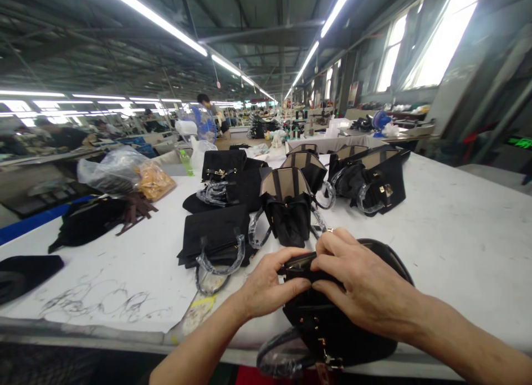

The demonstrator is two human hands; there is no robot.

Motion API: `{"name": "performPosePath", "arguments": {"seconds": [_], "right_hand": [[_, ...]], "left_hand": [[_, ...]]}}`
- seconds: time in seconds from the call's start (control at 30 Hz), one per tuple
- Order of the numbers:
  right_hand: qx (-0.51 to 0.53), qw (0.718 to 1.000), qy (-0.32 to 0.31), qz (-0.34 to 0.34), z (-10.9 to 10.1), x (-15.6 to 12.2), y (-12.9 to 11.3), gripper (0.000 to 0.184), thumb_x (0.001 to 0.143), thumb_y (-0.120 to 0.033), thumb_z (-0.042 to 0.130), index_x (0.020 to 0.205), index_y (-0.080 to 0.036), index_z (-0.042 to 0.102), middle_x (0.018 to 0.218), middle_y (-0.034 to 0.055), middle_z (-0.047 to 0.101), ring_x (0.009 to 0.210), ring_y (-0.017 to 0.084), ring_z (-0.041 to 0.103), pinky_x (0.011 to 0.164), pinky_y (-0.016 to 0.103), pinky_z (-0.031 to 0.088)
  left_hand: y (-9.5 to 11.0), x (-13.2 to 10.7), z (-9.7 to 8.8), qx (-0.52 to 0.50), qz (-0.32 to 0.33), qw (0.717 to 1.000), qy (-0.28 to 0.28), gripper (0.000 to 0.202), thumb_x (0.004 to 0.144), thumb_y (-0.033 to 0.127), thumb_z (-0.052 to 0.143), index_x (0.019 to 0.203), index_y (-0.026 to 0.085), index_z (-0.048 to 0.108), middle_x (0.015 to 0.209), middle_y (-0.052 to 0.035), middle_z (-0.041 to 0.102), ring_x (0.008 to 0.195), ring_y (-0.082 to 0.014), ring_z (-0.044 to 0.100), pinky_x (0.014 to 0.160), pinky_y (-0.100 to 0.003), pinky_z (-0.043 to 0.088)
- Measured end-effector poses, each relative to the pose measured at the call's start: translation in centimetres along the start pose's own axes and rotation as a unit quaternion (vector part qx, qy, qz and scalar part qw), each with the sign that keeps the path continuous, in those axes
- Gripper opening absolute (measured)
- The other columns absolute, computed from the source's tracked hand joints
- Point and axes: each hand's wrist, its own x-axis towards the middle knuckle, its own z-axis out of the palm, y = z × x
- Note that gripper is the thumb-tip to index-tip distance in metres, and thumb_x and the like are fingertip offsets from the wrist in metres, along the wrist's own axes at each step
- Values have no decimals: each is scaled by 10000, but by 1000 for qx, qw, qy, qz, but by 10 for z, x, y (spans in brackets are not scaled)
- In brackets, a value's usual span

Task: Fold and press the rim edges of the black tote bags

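A black handbag [344,329] with gold-coloured hardware and a plastic-wrapped handle stands at the table's front edge. My left hand [274,280] pinches the left end of its top rim between thumb and fingers. Just beside it, my right hand [357,280] is closed on the same rim, fingers bent over the edge. My right hand and forearm hide part of the bag's top and side. Beyond my hands, another black handbag [286,208] stands with its beige lining showing and its handles wrapped in plastic.
More black handbags [382,180] stand at the back right. Flat black bag pieces [216,235] lie left of centre. Farther left are dark fabric pieces [91,221], a clear plastic bag [110,169] and an orange packet [153,180]. A person [203,116] stands in the background.
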Motion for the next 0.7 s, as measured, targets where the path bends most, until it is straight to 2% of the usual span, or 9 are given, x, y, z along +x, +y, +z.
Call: {"name": "performPosePath", "arguments": {"seconds": [0.1, 0.2, 0.27, 0.33, 0.4, 0.43, 0.5, 0.57, 0.7], "right_hand": [[0, 1000, 9, 11, 2, 1, -1, 67, 851, -160, 563, 858, -192, 622, 930, 47, 510, 918, 211, 424, 781, 381, 421], [4, 1000, 14, 17, 4, 1, -2, 65, 844, -159, 568, 855, -192, 622, 934, 48, 507, 917, 211, 421, 784, 386, 419], [5, 1000, 13, 16, 4, 2, -4, 68, 844, -161, 563, 841, -190, 624, 934, 53, 506, 915, 213, 422, 783, 388, 421], [6, 1000, 12, 13, 5, 2, -5, 80, 850, -161, 552, 826, -189, 623, 926, 54, 508, 912, 214, 424, 780, 385, 424], [6, 1000, 13, 11, 5, 2, -5, 89, 855, -157, 546, 817, -188, 621, 920, 54, 512, 907, 213, 429, 777, 382, 426], [5, 1000, 14, 11, 6, 1, -4, 92, 856, -156, 546, 812, -187, 620, 916, 54, 515, 902, 212, 432, 774, 381, 426], [-2, 1000, 14, 8, 5, 0, -2, 107, 862, -156, 547, 790, -187, 622, 904, 56, 521, 888, 211, 437, 765, 377, 425], [-18, 1000, 10, 10, 4, -1, 2, 146, 873, -157, 539, 755, -186, 620, 891, 59, 526, 872, 209, 440, 750, 371, 422], [-61, 998, 11, 32, -1, -2, 9, 233, 891, -151, 504, 679, -183, 596, 844, 61, 523, 848, 211, 438, 716, 356, 416]], "left_hand": [[2, 2, 4, 10, -7, 1000, 12, 408, 778, 153, 626, 1184, 174, 586, 1121, -41, 670, 1005, -186, 611, 906, -285, 463], [1, 0, 3, 18, -10, 1000, 14, 496, 754, 156, 634, 1242, 169, 543, 1185, -65, 650, 1059, -211, 603, 953, -320, 461], [0, -2, -1, 2, 1, 1000, -2, 671, 706, 226, 718, 1328, 187, 468, 1291, -82, 591, 1153, -245, 562, 1018, -355, 430], [-3, -5, -5, -45, 28, 998, -24, 797, 697, 372, 749, 1391, 200, 397, 1366, -94, 531, 1230, -272, 510, 1068, -384, 387], [-6, -7, -8, -98, 42, 994, -31, 703, 808, 503, 611, 1403, 202, 388, 1378, -99, 519, 1252, -272, 493, 1073, -394, 378], [-7, -8, -8, -108, 37, 993, -26, 623, 864, 509, 528, 1393, 204, 406, 1367, -97, 529, 1245, -263, 500, 1062, -388, 388], [-9, -7, -6, -86, 8, 996, -10, 494, 913, 447, 474, 1345, 208, 471, 1328, -80, 565, 1205, -239, 530, 1025, -359, 415], [-9, -4, -3, -42, -21, 999, 4, 406, 908, 368, 515, 1278, 204, 541, 1255, -59, 618, 1139, -213, 568, 990, -325, 432], [-10, 3, 4, -27, -32, 999, 23, 335, 910, 308, 517, 1210, 188, 604, 1145, -38, 681, 1034, -181, 617, 940, -288, 455]]}}
